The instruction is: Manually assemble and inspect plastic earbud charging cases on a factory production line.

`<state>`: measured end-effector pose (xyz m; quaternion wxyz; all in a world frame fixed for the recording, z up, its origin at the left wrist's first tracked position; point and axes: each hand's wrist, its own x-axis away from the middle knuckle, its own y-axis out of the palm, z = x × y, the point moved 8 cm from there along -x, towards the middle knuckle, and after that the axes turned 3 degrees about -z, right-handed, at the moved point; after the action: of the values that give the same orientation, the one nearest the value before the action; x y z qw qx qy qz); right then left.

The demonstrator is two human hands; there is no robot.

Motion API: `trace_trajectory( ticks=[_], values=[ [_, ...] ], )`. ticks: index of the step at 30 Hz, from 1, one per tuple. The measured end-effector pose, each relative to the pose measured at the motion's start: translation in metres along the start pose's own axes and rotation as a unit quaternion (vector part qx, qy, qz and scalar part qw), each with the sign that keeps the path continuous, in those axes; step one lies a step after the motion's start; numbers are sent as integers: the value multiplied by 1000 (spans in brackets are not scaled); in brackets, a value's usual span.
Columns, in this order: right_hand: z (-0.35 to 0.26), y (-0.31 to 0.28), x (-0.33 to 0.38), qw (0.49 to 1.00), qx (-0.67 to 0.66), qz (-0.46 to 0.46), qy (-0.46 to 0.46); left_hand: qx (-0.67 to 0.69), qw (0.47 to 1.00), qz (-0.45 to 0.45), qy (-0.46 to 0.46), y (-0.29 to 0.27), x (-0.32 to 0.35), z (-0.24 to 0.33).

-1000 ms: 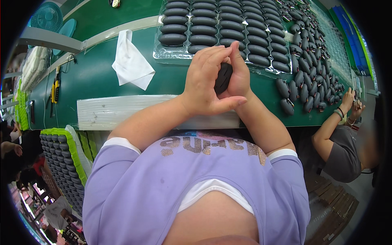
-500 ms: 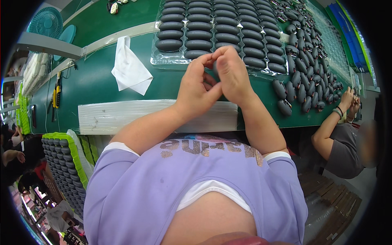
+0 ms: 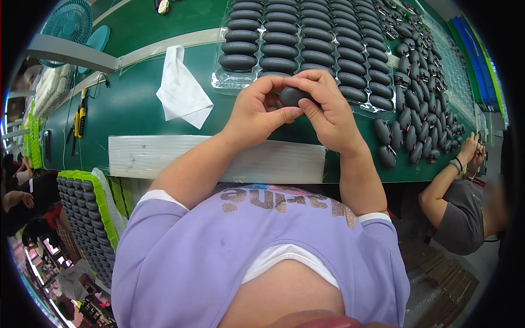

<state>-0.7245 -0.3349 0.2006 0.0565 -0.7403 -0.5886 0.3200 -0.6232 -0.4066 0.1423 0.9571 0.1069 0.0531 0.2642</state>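
Left hand (image 3: 254,112) and right hand (image 3: 336,117), curled nearly closed, grip one dark rounded piece (image 3: 291,97), upper centre of frame, apparently mid-handling; next move likely needs one releasing.

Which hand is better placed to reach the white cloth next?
Likely the left hand: the white cloth lies on that side of the green table, nearer to it than to the right hand. Both hands hold the dark oval piece, so the right would need to hold it alone.
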Motion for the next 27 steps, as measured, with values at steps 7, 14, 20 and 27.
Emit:
trace_trajectory(
  ticks=[7,14,20,27],
  values=[
    [47,-2,14,920,-320,90,206,51,998,-23,7,0,-4,13],
    [47,5,17,869,-361,26,337,94,995,16,37,-8,-3,16],
    [40,-3,12,951,-217,43,215,58,997,35,-44,-14,-8,0],
    [47,2,14,952,-182,21,245,28,997,28,-66,-14,-7,-4]
  ],
)
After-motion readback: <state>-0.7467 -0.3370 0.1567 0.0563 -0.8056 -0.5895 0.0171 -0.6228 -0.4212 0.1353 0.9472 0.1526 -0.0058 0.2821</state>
